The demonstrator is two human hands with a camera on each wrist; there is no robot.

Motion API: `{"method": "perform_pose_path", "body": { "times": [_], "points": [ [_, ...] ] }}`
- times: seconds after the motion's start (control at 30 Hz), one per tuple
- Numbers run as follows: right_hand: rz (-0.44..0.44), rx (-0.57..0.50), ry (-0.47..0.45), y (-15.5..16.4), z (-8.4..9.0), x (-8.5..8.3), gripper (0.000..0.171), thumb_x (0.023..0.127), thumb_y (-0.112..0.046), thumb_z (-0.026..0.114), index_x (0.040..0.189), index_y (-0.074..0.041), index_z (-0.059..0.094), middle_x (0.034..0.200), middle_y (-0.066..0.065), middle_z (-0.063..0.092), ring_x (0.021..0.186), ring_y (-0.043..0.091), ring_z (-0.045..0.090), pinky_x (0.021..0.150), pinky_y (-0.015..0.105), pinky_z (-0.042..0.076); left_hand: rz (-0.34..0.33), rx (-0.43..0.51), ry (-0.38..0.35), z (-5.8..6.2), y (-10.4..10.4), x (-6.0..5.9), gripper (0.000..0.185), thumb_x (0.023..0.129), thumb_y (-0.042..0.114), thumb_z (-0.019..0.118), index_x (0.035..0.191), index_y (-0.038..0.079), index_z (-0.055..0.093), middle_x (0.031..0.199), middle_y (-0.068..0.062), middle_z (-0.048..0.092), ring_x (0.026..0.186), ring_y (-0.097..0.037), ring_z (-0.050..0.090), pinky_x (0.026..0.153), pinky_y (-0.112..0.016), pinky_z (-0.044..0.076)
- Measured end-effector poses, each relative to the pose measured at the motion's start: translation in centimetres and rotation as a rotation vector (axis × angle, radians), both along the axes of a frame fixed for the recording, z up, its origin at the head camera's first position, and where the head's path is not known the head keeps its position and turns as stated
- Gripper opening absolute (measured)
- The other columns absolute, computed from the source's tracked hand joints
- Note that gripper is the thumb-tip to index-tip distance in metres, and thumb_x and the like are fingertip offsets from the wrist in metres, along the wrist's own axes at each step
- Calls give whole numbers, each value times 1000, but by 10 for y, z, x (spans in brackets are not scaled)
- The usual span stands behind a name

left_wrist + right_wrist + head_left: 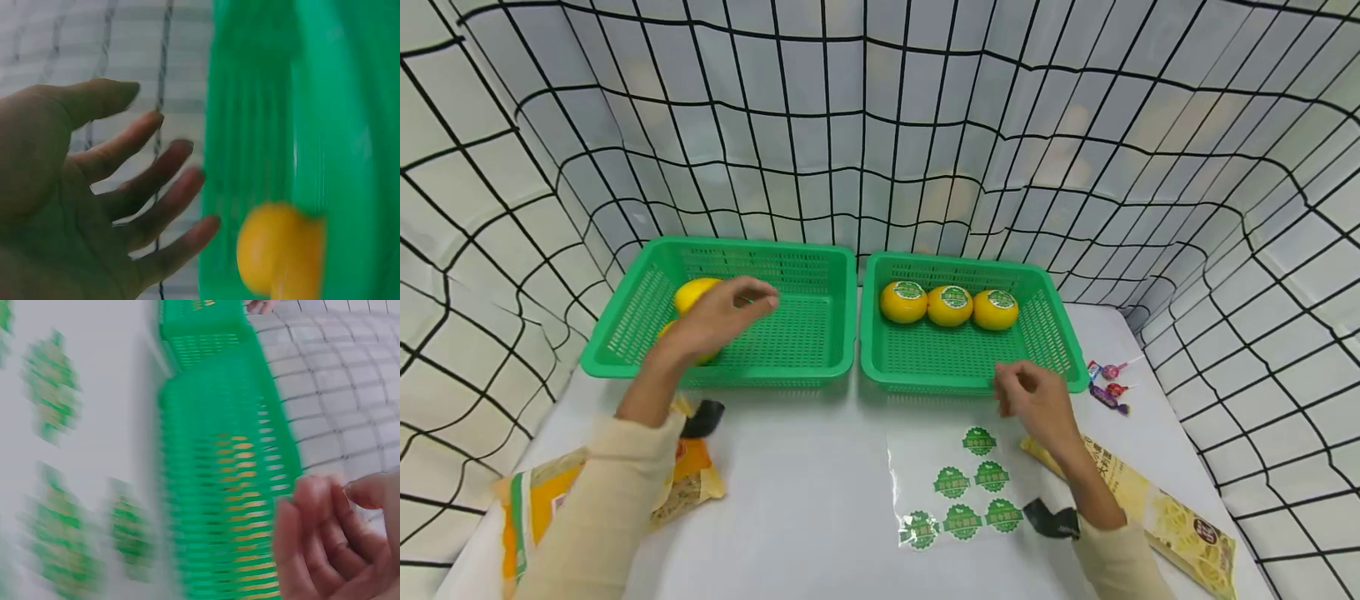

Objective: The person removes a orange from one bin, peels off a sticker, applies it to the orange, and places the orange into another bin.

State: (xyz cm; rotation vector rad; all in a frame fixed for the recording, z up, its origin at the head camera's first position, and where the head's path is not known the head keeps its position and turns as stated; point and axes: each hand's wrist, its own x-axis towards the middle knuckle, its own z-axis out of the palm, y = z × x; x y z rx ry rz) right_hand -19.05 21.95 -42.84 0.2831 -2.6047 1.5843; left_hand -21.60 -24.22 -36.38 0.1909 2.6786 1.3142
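Left basket: green, on the tabletop, holding two unlabelled lemons at its left end.
Left hand: fingers spread and relaxed, holding nothing, hovering just above the lemons.
Right basket: three stickered lemons in a row along its far side.
Sticker sheet: six green stickers, in front of the right basket.
Right hand: fingers loosely curled, empty, above the right basket's near rim, just beyond the sheet.
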Motion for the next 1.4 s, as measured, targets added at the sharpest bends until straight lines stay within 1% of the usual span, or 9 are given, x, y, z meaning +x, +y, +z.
{"method": "perform_pose_path", "body": {
  "times": [0.1,0.2,0.43,0.83,1.0,1.1,1.2,1.3,1.4],
  "points": [
    [-132,-203,-153,-6,-26,20,52,111,-40,57,99,10,70,82,13,71,64,17,69,64,32,64,40,-201,-32,2,-49,-36,53,112,33,52,150,-5,48,158,-34,39,147,-56,33,116,-71,33],
    [-229,-326,-190,-14,-44,24,62,111,-47,53,108,13,70,84,7,73,68,15,72,67,32,65,38,-319,-124,-8,-89,-61,61,111,30,53,155,-9,37,164,-41,21,148,-64,19,117,-76,26],
    [-271,-487,-204,-25,-56,17,67,111,-52,51,120,13,67,97,9,75,74,13,73,70,32,65,2,-188,-356,-31,-128,-76,76,111,31,54,164,-5,13,162,-45,7,142,-65,27,111,-75,38],
    [-334,-553,-183,-26,-60,12,60,110,-47,55,117,12,61,85,0,68,69,11,67,65,26,62,76,-319,-199,-33,-110,-81,69,107,37,58,153,-3,27,143,-39,38,106,-47,50,89,-57,50],
    [-334,-547,-174,-24,-56,9,60,110,-47,55,117,12,61,83,-1,68,69,11,67,65,26,62,66,-269,-14,-12,-101,-85,69,105,35,65,152,-4,31,133,-39,47,91,-40,63,77,-47,55],
    [-333,-554,-156,-21,-53,9,60,110,-46,56,116,13,61,83,-1,68,68,11,66,64,25,61,54,-219,106,13,-83,-75,71,103,39,69,153,3,36,145,-38,44,100,-43,62,78,-46,53],
    [-341,-566,-133,-19,-52,8,60,109,-47,57,114,13,62,82,0,68,67,11,66,63,25,61,38,-136,173,28,-57,-50,69,102,43,71,154,11,39,155,-30,41,119,-46,53,87,-52,49],
    [-358,-571,-113,-19,-52,9,61,109,-48,58,113,13,63,82,0,68,66,11,66,63,25,61,-6,-37,208,28,-27,-17,65,101,38,74,153,14,42,154,-20,45,129,-44,51,92,-55,49],
    [-374,-569,-115,-19,-54,11,59,109,-47,58,112,12,63,81,0,68,66,11,66,64,24,61,-79,83,188,11,2,20,61,100,28,77,151,16,45,153,-12,47,132,-42,51,97,-53,52]
  ]
}}
